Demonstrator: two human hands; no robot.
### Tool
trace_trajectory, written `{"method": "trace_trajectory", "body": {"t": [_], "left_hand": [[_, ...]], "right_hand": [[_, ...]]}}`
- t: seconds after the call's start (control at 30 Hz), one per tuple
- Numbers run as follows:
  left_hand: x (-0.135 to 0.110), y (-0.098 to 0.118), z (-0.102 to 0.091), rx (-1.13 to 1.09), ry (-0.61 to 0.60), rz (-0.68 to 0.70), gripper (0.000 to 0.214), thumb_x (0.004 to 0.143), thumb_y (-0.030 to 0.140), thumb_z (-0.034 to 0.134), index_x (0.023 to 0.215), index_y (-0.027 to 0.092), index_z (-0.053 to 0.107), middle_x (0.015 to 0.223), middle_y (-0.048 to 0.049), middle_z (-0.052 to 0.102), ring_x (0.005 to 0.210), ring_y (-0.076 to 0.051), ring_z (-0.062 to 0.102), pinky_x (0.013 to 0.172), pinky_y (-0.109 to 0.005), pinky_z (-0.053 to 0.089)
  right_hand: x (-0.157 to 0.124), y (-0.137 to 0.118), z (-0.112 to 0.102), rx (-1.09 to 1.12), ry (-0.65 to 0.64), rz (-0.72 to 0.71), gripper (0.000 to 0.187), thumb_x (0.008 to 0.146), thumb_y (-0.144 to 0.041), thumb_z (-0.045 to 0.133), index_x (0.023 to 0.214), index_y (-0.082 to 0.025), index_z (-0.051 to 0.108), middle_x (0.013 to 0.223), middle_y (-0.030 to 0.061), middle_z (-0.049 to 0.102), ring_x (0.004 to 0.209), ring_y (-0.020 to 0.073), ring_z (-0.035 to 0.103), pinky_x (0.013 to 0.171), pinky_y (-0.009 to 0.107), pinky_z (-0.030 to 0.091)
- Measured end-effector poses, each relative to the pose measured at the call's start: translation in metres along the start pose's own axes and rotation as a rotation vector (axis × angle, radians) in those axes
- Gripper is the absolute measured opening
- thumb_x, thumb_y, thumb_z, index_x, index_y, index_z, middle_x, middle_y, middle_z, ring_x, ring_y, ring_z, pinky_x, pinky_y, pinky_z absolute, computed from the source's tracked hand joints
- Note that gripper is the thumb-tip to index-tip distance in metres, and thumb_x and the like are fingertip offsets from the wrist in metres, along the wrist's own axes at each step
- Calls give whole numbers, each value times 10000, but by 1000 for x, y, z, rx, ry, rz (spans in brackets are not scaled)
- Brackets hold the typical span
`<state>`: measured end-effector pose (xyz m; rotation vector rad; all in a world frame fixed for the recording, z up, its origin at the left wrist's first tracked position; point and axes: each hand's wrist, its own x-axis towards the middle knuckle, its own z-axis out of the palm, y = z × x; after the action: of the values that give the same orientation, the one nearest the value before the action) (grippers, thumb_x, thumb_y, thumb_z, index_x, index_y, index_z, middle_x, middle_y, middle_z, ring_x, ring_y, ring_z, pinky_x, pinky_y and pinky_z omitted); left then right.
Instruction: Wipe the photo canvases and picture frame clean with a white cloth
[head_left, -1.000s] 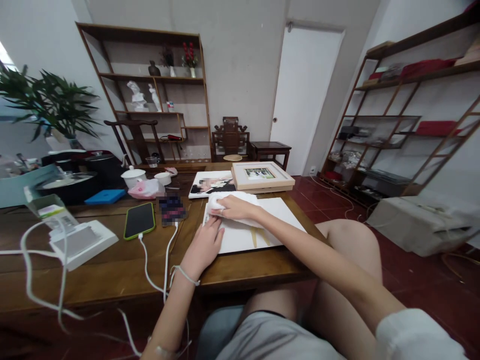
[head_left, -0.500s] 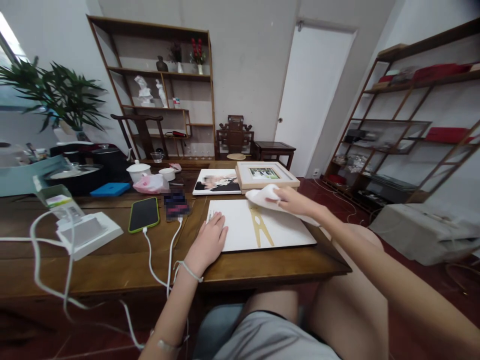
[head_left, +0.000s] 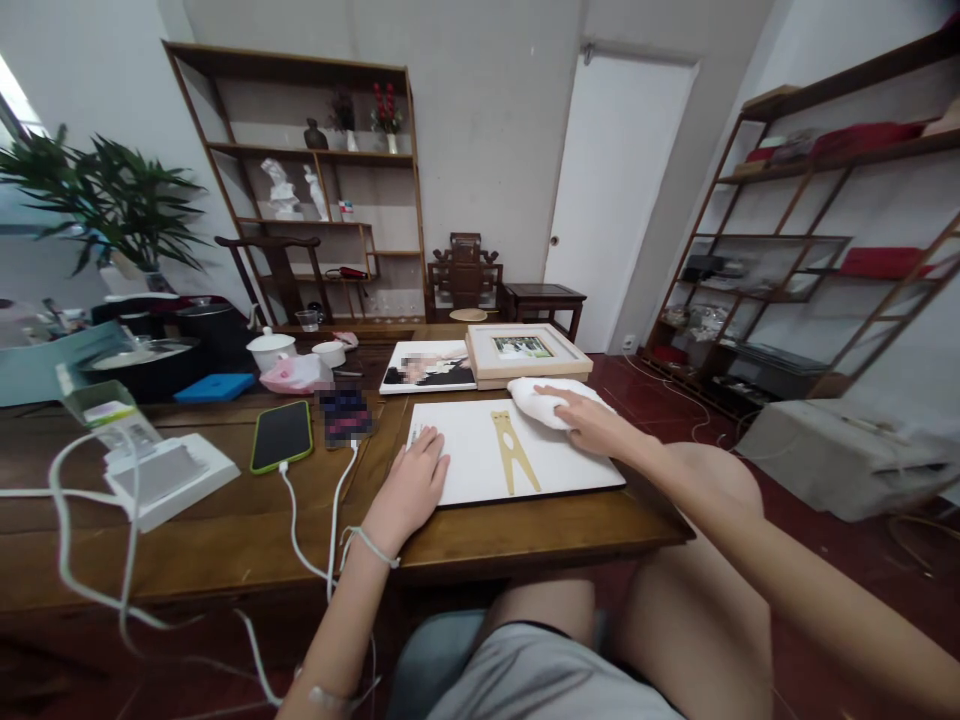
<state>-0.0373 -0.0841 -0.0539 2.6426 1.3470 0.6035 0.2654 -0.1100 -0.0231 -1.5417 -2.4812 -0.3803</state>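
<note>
A white board [head_left: 457, 465], seemingly the back of a picture frame, lies flat near the table's front edge. A gold A-shaped stand [head_left: 516, 462] lies along its middle. My left hand [head_left: 415, 480] rests flat on the board's left end, fingers stretched out. At the board's far right, my right hand [head_left: 587, 422] grips a bunched white cloth [head_left: 538, 403] and presses it on the surface. Part of the cloth is hidden beneath that hand.
Behind the board lie a portrait print [head_left: 397, 380] and a light wooden photo frame [head_left: 570, 362]. To the left are a phone [head_left: 282, 437] on a cable, an opened white box [head_left: 187, 480], a blue case [head_left: 215, 387] and a lidded white cup [head_left: 271, 350].
My right hand has brought the cloth down and to the right, uncovering the top of the gold stand. My left hand stays on the board. The view has shifted slightly.
</note>
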Motion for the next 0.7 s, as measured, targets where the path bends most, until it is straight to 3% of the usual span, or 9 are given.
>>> {"method": "trace_trajectory", "body": {"t": [0.17, 0.37, 0.53, 0.6, 0.7], "left_hand": [[0, 1, -2, 3, -17, -20, 374, 916, 219, 324, 1235, 94, 475, 1393, -171, 414, 1329, -251, 318, 1064, -434, 297], [1, 2, -2, 19, -32, -19, 393, 921, 230, 303, 1244, 78, 467, 1400, -173, 403, 1335, -254, 306, 1062, -437, 295], [1, 4, -2, 41, -27, -13, 385, 917, 209, 303, 1235, 70, 469, 1391, -178, 413, 1333, -258, 308, 1059, -450, 293], [0, 5, -2, 37, -22, -16, 376, 914, 204, 307, 1228, 82, 475, 1389, -173, 418, 1332, -259, 310, 1057, -457, 295], [0, 5, -2, 25, -15, -21, 370, 913, 204, 313, 1222, 93, 481, 1386, -170, 422, 1331, -261, 312, 1053, -468, 299]], "right_hand": [[4, -12, 11, 81, 0, 38, 255, 647, 1, 433, 811, -159, 546, 1377, 150, 417, 1262, 300, 373, 996, 483, 344], [-36, -42, -15, 203, -58, -40, 238, 594, 8, 406, 681, -197, 489, 1337, 103, 483, 1330, 239, 274, 1084, 461, 225], [-83, -67, -42, 243, -117, 0, 236, 574, 1, 389, 651, -202, 480, 1367, 70, 453, 1322, 242, 293, 1057, 463, 268], [-89, -69, -47, 255, -147, 14, 234, 576, -5, 386, 652, -204, 483, 1371, 57, 450, 1312, 240, 312, 1037, 446, 294], [-77, -61, -42, 270, -129, 7, 291, 595, -10, 372, 748, -199, 531, 1351, 67, 472, 1293, 232, 337, 1020, 422, 301]]}}
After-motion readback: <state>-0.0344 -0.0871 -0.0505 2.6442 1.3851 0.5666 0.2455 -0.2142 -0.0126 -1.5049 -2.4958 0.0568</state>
